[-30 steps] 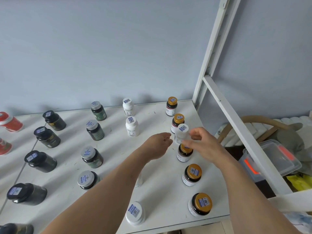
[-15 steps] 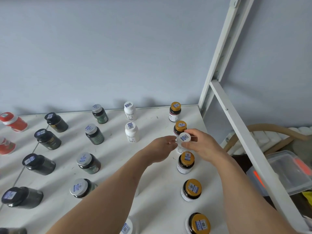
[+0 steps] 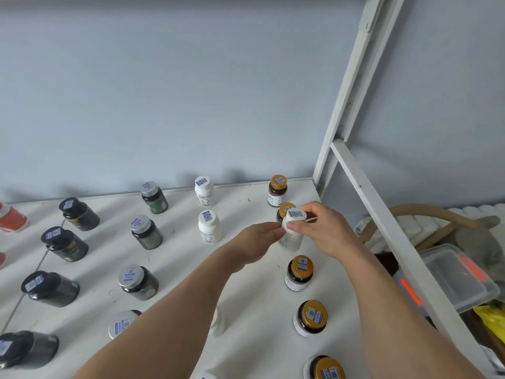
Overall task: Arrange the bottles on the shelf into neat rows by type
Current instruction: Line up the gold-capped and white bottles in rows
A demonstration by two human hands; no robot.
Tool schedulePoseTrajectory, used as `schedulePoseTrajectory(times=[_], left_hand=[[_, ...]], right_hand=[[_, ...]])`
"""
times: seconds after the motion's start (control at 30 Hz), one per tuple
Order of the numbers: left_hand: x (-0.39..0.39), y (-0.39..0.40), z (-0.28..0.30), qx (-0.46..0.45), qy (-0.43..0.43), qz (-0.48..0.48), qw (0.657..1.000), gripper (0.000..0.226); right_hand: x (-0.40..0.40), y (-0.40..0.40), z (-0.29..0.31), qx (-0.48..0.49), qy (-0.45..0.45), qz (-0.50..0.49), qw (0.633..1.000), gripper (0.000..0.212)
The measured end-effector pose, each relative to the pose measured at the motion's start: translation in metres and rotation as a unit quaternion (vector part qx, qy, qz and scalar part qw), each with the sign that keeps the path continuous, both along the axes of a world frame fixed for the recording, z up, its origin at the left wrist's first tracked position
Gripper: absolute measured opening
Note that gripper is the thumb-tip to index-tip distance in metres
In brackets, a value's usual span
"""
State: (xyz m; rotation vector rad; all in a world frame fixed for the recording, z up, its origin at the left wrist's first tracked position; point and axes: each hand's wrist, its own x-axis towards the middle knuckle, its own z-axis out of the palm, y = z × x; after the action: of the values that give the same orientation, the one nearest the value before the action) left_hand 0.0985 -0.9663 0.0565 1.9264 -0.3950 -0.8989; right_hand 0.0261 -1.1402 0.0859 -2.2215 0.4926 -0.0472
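A small white bottle point(image 3: 293, 236) with a blue code sticker on its cap is held above the white shelf point(image 3: 246, 318). My right hand point(image 3: 325, 228) grips its cap and side from the right. My left hand point(image 3: 255, 243) touches its left side with the fingertips. Two more white bottles point(image 3: 210, 227) stand in a column behind my left hand. A column of gold-capped dark bottles point(image 3: 299, 273) runs along the shelf's right side, and one stands just behind the held bottle.
Silver-capped green bottles point(image 3: 146, 232) and black-capped bottles point(image 3: 64, 243) stand in columns to the left, with red bottles point(image 3: 12, 218) at the far left edge. A white shelf post point(image 3: 347, 86) and slanted bar rise on the right; a clear plastic box point(image 3: 453, 277) lies beyond.
My left hand has closed in on the white bottle, its fingertips now touching it. My right hand still holds the bottle, slightly lower over the shelf. The view has tilted upward.
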Motion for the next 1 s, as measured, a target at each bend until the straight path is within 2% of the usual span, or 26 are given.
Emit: schedulePoseTrajectory(times=[0.33, 0.5, 1.0], left_hand=[[0.009, 0.015, 0.001, -0.119, 0.086, -0.027, 0.989, 0.033], [0.011, 0.019, -0.001, -0.129, 0.112, -0.036, 0.985, 0.029], [0.012, 0.022, 0.001, -0.125, 0.138, -0.039, 0.982, 0.017]], right_hand=[[0.010, 0.013, 0.021, -0.038, -0.001, -0.031, 0.999, 0.046], [0.013, 0.017, 0.025, -0.065, 0.019, -0.025, 0.997, 0.050], [0.013, 0.023, 0.025, -0.061, 0.034, -0.035, 0.997, 0.050]])
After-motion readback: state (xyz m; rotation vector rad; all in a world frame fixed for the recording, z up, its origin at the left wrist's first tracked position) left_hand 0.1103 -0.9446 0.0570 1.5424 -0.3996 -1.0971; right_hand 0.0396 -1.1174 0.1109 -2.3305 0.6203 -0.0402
